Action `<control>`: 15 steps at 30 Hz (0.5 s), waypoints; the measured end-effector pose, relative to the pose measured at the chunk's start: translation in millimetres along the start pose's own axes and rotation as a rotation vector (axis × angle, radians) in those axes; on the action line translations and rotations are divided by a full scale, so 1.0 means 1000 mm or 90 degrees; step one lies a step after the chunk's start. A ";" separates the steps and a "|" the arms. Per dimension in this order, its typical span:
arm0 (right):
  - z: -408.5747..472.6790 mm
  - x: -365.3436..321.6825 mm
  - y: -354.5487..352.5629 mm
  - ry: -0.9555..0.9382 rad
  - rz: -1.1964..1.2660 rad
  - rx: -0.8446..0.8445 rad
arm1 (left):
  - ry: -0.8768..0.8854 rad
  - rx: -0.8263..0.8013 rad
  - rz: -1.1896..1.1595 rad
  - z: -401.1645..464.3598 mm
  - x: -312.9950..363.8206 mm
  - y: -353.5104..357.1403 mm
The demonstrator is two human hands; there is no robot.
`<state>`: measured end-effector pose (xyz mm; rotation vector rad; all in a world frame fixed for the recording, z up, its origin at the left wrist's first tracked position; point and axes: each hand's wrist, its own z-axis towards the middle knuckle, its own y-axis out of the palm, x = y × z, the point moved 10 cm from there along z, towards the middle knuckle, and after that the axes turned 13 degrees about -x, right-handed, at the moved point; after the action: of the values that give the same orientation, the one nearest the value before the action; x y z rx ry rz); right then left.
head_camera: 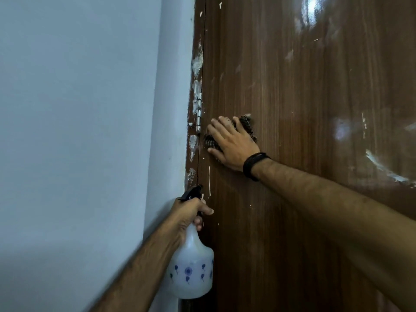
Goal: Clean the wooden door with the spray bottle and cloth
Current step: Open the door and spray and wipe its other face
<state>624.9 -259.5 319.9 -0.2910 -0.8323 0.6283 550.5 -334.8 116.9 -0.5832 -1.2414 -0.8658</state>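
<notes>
The brown wooden door [304, 109] fills the right of the view, with white paint flecks and smears on it. My right hand [231, 143] lies flat with spread fingers and presses a dark patterned cloth [248, 127] against the door beside the hinge. The cloth shows only at the edges of my palm. Lower down, my left hand [191, 212] grips the neck of a white translucent spray bottle [193, 269] with blue flower prints and a black nozzle, held close to the door's left edge.
A pale blue wall [78, 131] takes up the left half. The door frame [194, 86] carries white paint patches and a metal hinge [198, 113]. A black band sits on my right wrist.
</notes>
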 end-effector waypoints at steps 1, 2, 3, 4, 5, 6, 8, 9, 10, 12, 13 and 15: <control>-0.007 -0.018 0.009 -0.049 -0.018 -0.007 | -0.003 0.006 -0.011 -0.001 -0.005 -0.003; -0.017 -0.040 0.021 -0.107 -0.030 -0.019 | -0.008 0.011 -0.016 -0.004 -0.011 -0.006; -0.030 -0.062 0.035 -0.164 -0.036 -0.042 | -0.013 0.013 -0.018 -0.005 -0.017 -0.008; -0.047 -0.085 0.051 -0.225 -0.040 -0.066 | -0.019 0.018 -0.019 -0.009 -0.024 -0.009; -0.065 -0.106 0.065 -0.281 -0.042 -0.081 | -0.023 0.025 -0.021 -0.012 -0.030 -0.010; -0.084 -0.125 0.079 -0.325 -0.038 -0.088 | -0.027 0.033 -0.026 -0.016 -0.036 -0.012; -0.110 -0.146 0.101 -0.368 -0.017 -0.137 | -0.034 0.056 -0.042 -0.023 -0.046 -0.015; -0.116 -0.149 0.107 -0.374 -0.015 -0.167 | -0.038 0.065 -0.045 -0.027 -0.049 -0.017; -0.117 -0.148 0.109 -0.375 -0.023 -0.188 | -0.043 0.066 -0.043 -0.030 -0.052 -0.017; -0.105 -0.131 0.096 -0.332 -0.031 -0.189 | -0.050 0.059 -0.036 -0.032 -0.054 -0.014; -0.092 -0.113 0.082 -0.280 -0.023 -0.171 | -0.052 0.055 -0.037 -0.032 -0.054 -0.012; -0.069 -0.061 0.049 -0.151 -0.009 -0.121 | -0.059 0.050 -0.038 -0.032 -0.055 -0.006</control>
<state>627.1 -258.6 215.5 -0.3869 -1.1242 0.5788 559.0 -349.3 55.1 -0.5296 -1.3769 -0.8435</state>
